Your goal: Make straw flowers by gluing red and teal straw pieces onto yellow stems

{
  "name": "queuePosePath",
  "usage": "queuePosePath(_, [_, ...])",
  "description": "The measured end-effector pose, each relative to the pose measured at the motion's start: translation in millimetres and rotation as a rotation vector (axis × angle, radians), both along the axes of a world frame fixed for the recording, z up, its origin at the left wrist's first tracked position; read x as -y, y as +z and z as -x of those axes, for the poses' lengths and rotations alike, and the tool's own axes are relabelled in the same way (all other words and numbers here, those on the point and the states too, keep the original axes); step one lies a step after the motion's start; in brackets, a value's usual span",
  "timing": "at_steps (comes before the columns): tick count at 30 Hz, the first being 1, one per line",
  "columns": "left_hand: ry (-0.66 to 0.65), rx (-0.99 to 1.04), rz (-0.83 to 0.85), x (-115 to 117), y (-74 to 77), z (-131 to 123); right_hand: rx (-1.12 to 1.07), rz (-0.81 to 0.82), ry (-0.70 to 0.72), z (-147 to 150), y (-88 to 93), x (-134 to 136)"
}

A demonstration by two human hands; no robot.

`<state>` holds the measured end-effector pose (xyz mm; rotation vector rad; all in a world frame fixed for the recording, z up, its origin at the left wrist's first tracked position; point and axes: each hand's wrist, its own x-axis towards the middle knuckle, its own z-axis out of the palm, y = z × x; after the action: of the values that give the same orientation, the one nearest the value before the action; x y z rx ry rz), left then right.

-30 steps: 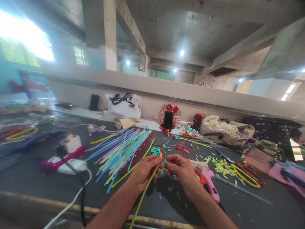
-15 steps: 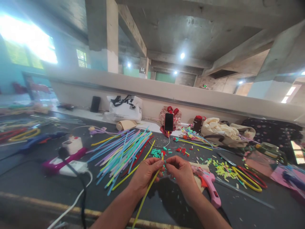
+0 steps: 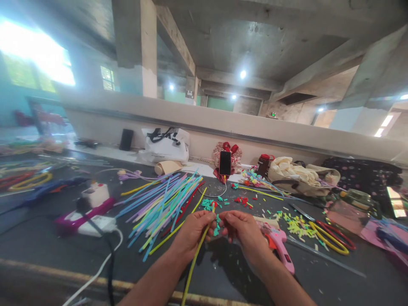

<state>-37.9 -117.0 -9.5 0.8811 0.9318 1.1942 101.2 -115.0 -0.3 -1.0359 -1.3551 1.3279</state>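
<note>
My left hand (image 3: 193,233) is closed around a long yellow-green stick (image 3: 193,264) that runs down toward me, its top end by my fingertips. My right hand (image 3: 244,233) is pinched close beside it, fingertips almost touching the left ones, holding something small I cannot make out. Small teal pieces (image 3: 216,230) sit between the two hands on the dark table (image 3: 57,246). A pink glue gun (image 3: 280,247) lies just right of my right hand.
A spread of coloured sticks (image 3: 162,202) lies left of my hands. A phone (image 3: 225,162) stands at the back on a cable. A power strip (image 3: 87,221) with cords sits left. Yellow-green bits (image 3: 298,223), red-yellow loops (image 3: 331,240), bags and a bottle crowd the right.
The hands have stayed together at the same spot, fingers shifting slightly on the stick's tip. The view has wobbled a little.
</note>
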Motion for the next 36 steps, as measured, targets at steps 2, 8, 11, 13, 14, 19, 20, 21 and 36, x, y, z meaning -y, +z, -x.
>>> queuePosePath(2, [-0.003,0.003,0.011,-0.1,0.3,0.2,-0.056,0.052,-0.002,-3.3,-3.3,-0.8])
queuePosePath(8, [-0.002,-0.001,0.007,1.3,0.3,-0.7,-0.109,0.100,0.010,-4.8,-6.3,2.1])
queuePosePath(11, [0.002,-0.006,-0.007,1.4,-0.2,-1.4,-0.100,0.093,0.018,-0.9,-5.4,3.6])
queuePosePath(13, [-0.001,-0.004,-0.020,1.0,-1.2,-1.7,-0.082,0.076,0.024,2.3,-5.3,4.1])
queuePosePath(14, [-0.004,-0.001,-0.026,0.7,-1.8,-1.8,-0.071,0.066,0.025,3.8,-5.4,4.3])
queuePosePath(19, [-0.042,0.011,-0.026,-0.2,-4.5,-1.4,-0.025,0.003,0.000,7.8,-5.3,5.2])
queuePosePath(20, [-0.051,0.012,-0.022,-0.1,-4.5,-1.1,-0.021,-0.010,0.000,7.7,-5.2,5.2])
queuePosePath(21, [-0.059,0.014,-0.018,0.0,-4.3,-0.9,-0.017,-0.022,0.005,7.4,-5.1,5.2])
queuePosePath(36, [-0.223,0.049,0.078,2.0,1.0,2.8,0.011,-0.050,0.107,-1.4,-4.6,3.5])
